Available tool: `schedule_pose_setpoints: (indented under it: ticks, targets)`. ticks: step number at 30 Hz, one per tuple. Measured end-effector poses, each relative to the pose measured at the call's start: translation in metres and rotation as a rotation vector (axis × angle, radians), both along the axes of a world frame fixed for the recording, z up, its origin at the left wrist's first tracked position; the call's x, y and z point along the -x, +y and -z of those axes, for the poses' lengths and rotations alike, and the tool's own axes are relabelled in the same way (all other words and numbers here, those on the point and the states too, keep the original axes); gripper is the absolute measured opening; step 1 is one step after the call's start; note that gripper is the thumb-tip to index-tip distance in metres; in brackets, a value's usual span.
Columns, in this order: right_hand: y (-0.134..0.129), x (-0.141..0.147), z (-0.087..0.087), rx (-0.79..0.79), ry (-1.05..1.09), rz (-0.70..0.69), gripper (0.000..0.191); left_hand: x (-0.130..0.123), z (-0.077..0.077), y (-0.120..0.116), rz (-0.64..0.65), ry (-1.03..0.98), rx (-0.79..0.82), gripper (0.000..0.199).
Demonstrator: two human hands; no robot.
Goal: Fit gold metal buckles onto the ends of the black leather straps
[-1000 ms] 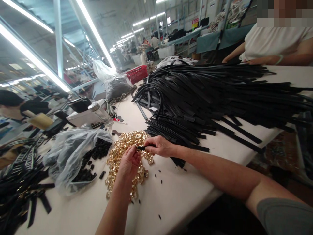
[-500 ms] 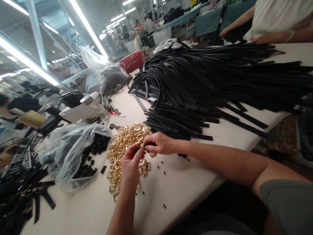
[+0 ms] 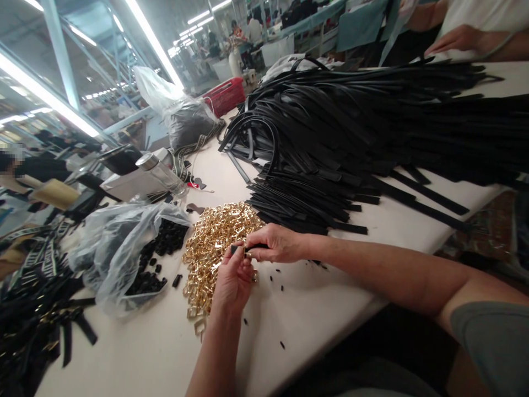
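Note:
Both hands meet over the right side of a heap of gold buckles (image 3: pixel 219 226). My left hand (image 3: pixel 235 278) is closed, thumb and fingers pinching the end of a black strap (image 3: pixel 258 246) and a small gold buckle (image 3: pixel 247 252) on it. My right hand (image 3: pixel 283 242) grips the same strap just right of the buckle, its fingers wrapped round it. Much of the strap is hidden by the fingers. Short black straps (image 3: pixel 297 204) lie just behind my right hand. To the left, small black loops (image 3: pixel 144 281) spill from a clear plastic bag (image 3: pixel 111 253).
A big pile of long black straps (image 3: pixel 351 121) covers the table's back right. At the left stand a glass bottle (image 3: pixel 163 173), a red basket (image 3: pixel 225 96) and a stuffed plastic bag (image 3: pixel 188 124). Another person's hand (image 3: pixel 458 41) is across the table. Finished-looking straps (image 3: pixel 37 314) lie far left.
My left hand has turned, and the black strap end now shows above its thumb with the buckle beside it. The other person's hands have moved above the strap pile.

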State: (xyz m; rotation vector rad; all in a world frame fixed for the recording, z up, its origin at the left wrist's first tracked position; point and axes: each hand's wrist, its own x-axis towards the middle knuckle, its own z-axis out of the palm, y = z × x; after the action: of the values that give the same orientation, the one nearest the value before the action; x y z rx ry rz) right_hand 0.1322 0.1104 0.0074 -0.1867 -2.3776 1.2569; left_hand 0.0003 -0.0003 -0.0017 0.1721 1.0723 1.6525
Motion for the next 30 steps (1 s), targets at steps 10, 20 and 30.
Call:
schedule_pose_setpoints:
  ticks: [10,20,30]
  targets:
    - [0.001,0.0,0.0,0.104,-0.023,0.006,0.026,-0.001,0.0,-0.003,-0.013,0.267,-0.071,0.03]
    - [0.0,-0.003,-0.007,-0.039,-0.082,0.099,0.018,0.002,-0.002,-0.006,-0.016,0.408,-0.072,0.026]
    - [0.004,-0.004,-0.006,-0.101,-0.107,0.171,0.009,0.009,-0.008,0.003,-0.265,0.125,0.0,0.026]
